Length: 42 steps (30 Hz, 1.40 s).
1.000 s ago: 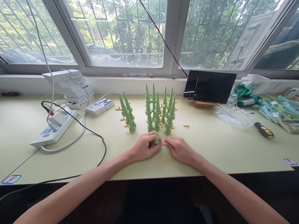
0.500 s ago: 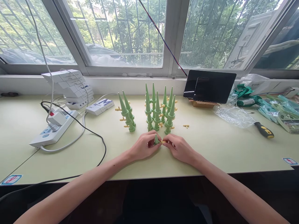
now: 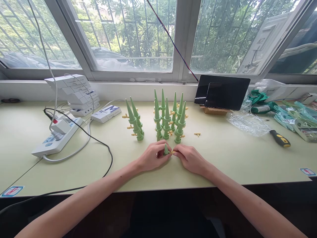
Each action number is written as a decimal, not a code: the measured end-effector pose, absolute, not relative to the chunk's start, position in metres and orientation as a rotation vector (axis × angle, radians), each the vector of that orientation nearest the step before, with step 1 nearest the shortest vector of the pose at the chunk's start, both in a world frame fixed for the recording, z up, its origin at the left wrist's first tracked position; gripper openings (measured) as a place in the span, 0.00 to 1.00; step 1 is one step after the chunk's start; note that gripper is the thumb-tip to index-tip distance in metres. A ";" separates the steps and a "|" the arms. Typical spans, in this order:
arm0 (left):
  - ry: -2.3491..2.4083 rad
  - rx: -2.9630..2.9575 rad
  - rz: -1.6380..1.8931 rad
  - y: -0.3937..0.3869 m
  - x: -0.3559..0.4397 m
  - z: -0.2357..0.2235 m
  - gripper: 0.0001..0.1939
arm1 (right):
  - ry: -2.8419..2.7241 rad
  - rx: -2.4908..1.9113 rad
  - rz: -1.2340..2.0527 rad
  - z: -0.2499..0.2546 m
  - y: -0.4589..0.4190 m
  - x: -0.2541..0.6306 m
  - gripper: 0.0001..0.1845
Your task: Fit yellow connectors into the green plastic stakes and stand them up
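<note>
- The left hand [image 3: 154, 155] had its thumb and fingers closed around a small green spike [image 3: 166, 149], its pointed tip upward, low over the bench [image 3: 218, 152] near the front edge.
- The right hand [image 3: 190, 159] was pinching a tiny yellow fitting [image 3: 172, 152] between thumb and fingertips, right beside the green spike; from where I stood I couldn't tell how far the two parts were joined.
- The hands were close together, with both forearms reaching in from the near side.
- Just beyond them a cluster of green spikes [image 3: 167, 115] stood upright, points up, with yellow pieces jutting from their sides.
- A pair of green spikes [image 3: 132, 115] stood a little to the left of that cluster, yellow pieces on them too.
- One loose yellow fitting [image 3: 197, 134] lay by itself to the right of the cluster.
- Farther right, a screwdriver [image 3: 279, 138] with a black and yellow handle lay beside crumpled clear plastic [image 3: 250, 125].
- Toward the window, a dark tablet [image 3: 232, 92] leaned back on a cardboard box [image 3: 215, 110], a phone [image 3: 213, 95] in front of it.
- Over on the left were a white power strip [image 3: 55, 142] and a stack of white boxes [image 3: 74, 92].
</note>
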<state>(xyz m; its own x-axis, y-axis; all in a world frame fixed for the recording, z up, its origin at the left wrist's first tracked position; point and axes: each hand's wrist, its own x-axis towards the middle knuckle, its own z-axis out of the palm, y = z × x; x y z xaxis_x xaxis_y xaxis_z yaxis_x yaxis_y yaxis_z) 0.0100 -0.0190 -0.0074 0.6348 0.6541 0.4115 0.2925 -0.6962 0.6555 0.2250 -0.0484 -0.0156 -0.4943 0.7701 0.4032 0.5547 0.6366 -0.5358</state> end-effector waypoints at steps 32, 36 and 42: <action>0.729 2.326 0.875 -0.018 0.010 -0.007 0.04 | -2.241 -1.027 0.424 -0.018 -0.047 0.226 0.09; 0.714 2.331 0.879 -0.019 0.010 -0.006 0.04 | -2.264 -1.040 0.411 -0.017 -0.047 0.226 0.11; 0.686 2.349 0.881 -0.019 0.010 -0.005 0.06 | -2.256 -1.049 0.433 -0.016 -0.048 0.226 0.13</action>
<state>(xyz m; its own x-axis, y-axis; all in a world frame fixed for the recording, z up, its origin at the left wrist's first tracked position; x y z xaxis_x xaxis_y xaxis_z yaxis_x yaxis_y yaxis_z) 0.0102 -0.0194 -0.0047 0.6576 0.6171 0.4322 0.2684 -0.7279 0.6310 0.2258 -0.0478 -0.0158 -0.5030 0.7729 0.3869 0.5747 0.6334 -0.5182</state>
